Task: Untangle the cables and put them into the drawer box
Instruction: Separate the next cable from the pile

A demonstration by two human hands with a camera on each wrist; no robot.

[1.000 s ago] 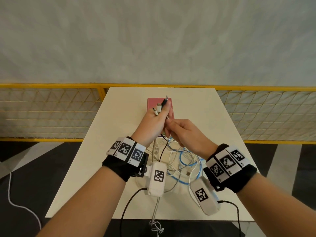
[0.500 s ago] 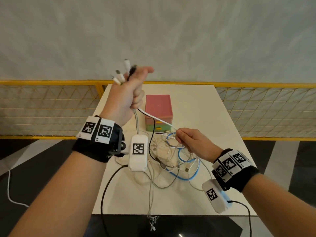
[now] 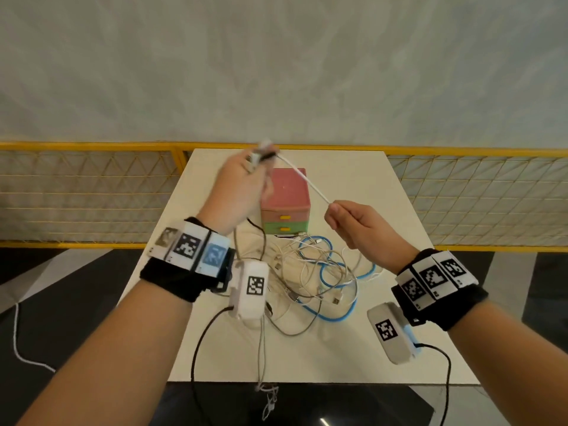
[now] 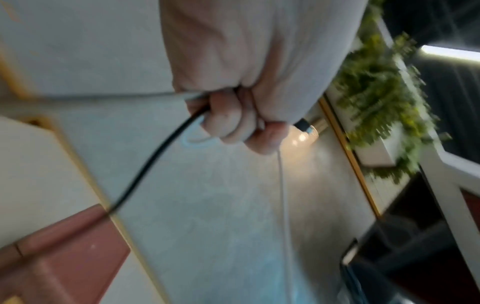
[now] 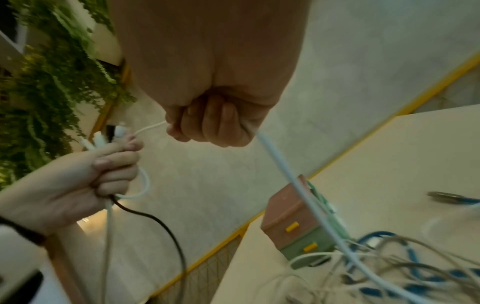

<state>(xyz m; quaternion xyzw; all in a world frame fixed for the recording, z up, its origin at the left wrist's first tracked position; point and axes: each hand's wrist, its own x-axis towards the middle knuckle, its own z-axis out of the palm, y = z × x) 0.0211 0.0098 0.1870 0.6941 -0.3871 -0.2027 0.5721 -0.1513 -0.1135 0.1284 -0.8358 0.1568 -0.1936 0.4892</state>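
Note:
A tangle of white, blue and black cables (image 3: pixel 310 275) lies on the white table (image 3: pixel 384 342) in front of the drawer box (image 3: pixel 284 199), pink on top with pink and green drawers (image 5: pixel 298 228). My left hand (image 3: pixel 242 186) is raised left of the box and grips a bundle of cable ends (image 5: pixel 103 139), white and black plugs sticking out above the fist (image 4: pixel 233 121). One white cable (image 3: pixel 302 178) runs taut from that fist to my right hand (image 3: pixel 353 222), which pinches it (image 5: pixel 205 125) above the tangle. Both drawers look closed.
A yellow mesh railing (image 3: pixel 86 192) runs behind the table against a pale wall. Black sensor leads (image 3: pixel 196 348) hang from both wrists over the near table edge. A white cord (image 3: pixel 18 348) lies on the dark floor at left. Green plants (image 4: pixel 376 98) show in the wrist views.
My left hand lifted the bundle of plugs up, then came down and right toward the box. My right hand slid along the white cable and rose, so the cable stretched tight between the hands.

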